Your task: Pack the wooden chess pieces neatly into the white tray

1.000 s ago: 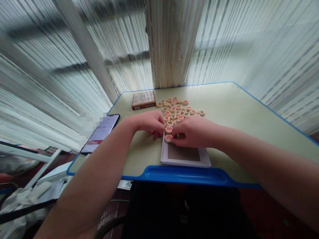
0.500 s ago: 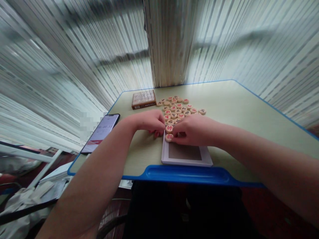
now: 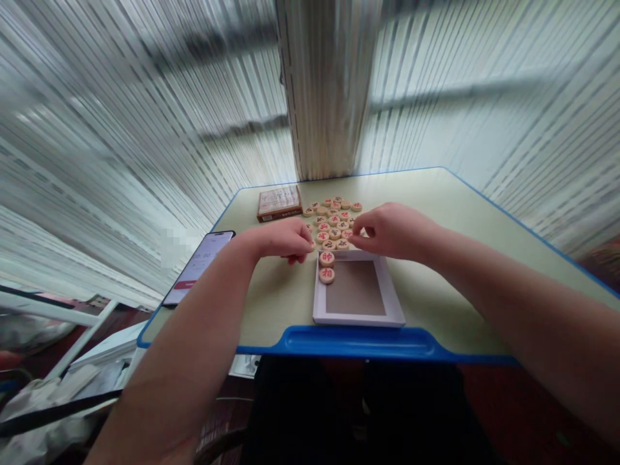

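A white-rimmed shallow tray [image 3: 358, 317] lies near the table's front edge, with two round wooden chess pieces [image 3: 327, 267] marked in red standing in its left column. Behind it lies a heap of several similar chess pieces [image 3: 333, 223]. My left hand [image 3: 285, 240] rests on the table left of the heap, fingers curled and pinched at a piece on the heap's edge. My right hand [image 3: 390, 229] hovers over the right side of the heap, fingers pinched together; what they hold is hidden.
A brown box [image 3: 278, 203] lies at the back left of the pale green table [image 3: 460, 219]. A phone [image 3: 199, 266] with a lit screen sits at the left edge. The table has a blue front lip [image 3: 358, 341]. Striped curtains hang behind.
My right hand left the tray's top left corner and moved back to the heap. The two red pieces in the tray are now uncovered. My left hand stayed put.
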Demonstrator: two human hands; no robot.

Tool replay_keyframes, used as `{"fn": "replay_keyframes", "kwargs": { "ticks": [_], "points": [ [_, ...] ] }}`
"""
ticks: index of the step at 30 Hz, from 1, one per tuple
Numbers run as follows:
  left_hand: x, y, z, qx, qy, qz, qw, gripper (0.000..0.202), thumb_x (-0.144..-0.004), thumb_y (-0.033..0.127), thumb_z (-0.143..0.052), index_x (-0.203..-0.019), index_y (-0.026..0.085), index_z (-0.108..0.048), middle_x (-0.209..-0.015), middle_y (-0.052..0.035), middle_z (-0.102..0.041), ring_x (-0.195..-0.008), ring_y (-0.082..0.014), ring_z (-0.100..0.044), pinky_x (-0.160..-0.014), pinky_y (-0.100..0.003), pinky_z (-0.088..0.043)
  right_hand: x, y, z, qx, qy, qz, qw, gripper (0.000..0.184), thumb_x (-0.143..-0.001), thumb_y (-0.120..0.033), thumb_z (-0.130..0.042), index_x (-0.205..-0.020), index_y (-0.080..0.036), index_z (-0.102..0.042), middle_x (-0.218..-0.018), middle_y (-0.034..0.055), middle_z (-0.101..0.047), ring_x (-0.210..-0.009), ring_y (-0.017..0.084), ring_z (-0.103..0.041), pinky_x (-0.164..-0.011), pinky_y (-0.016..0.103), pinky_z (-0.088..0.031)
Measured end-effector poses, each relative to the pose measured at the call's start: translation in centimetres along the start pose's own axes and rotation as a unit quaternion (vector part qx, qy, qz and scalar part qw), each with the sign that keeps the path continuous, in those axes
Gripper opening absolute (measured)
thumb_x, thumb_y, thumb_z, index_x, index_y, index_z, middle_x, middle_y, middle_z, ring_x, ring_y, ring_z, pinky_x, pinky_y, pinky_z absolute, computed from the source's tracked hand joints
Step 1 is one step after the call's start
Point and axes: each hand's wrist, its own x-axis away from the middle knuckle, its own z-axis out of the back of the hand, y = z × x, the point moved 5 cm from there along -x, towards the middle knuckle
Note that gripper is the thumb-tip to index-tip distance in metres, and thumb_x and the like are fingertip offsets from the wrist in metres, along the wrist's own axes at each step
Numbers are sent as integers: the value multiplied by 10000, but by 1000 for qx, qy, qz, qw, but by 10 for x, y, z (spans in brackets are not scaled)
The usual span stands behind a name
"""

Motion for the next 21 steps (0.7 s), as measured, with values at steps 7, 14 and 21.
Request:
{"fn": "replay_keyframes", "kwargs": {
  "ticks": [7, 14, 21],
  "points": [
    [-8, -7, -3, -22, 12, 0, 1000, 131, -536, 125, -465, -468, 136, -576, -462, -3, -576, -471, -112, -531, -475, -207, -385, 0, 1, -4, -25, -59, 43, 997, 320, -821, -343, -460, -700, -177, -705, -611, 37, -638, -503, 107, -438, -515, 256, -269],
    [-9, -2, -6, -15, 16, 9, 1000, 137, -513, 129, -442, -484, 136, -575, -458, 6, -566, -477, -124, -542, -490, -216, -403, -6, 35, -4, 40, -17, -88, 995, 280, -837, -287, -447, -862, -186, -706, -810, 87, -692, -693, 179, -582, -584, 276, -343],
    [-11, -1, -1, -55, 62, -19, 996, 202, -544, 167, -470, -612, 124, -655, -512, 7, -599, -523, -133, -566, -509, -215, -400, -10, 38, -17, -12, 9, -75, 997, 275, -838, -256, -467, -951, -183, -707, -1023, 100, -671, -862, 222, -617, -727, 311, -455]
  ]
}}
